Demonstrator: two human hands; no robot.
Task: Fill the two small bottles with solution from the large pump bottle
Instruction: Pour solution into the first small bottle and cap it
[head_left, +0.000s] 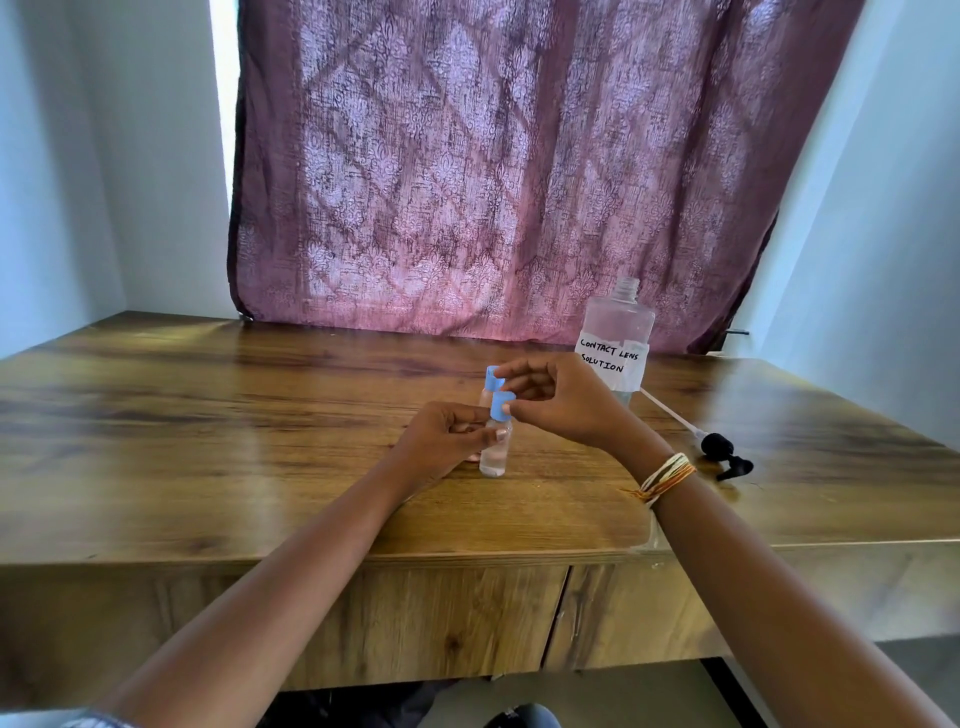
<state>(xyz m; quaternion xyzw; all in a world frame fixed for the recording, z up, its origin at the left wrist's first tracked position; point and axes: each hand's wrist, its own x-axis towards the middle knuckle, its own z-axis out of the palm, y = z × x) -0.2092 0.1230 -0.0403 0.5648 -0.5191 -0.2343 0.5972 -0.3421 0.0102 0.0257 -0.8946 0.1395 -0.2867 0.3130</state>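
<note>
Left hand (441, 441) pinches a small clear bottle (493, 452) upright on the wooden table (208, 441). Right hand (566, 402) fingertips pinch its blue cap (501, 405) at the neck. Second blue-capped bottle (491, 382) just behind, mostly hidden. Beyond the right hand: large bottle (615, 343), open-necked, labelled "contact lens solution". Right of the wrist: black pump head (724, 454) lying flat.

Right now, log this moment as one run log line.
left hand: holds near small bottle | right hand: on its blue cap | second small bottle: capped, behind | large bottle: open | pump: on table
</note>
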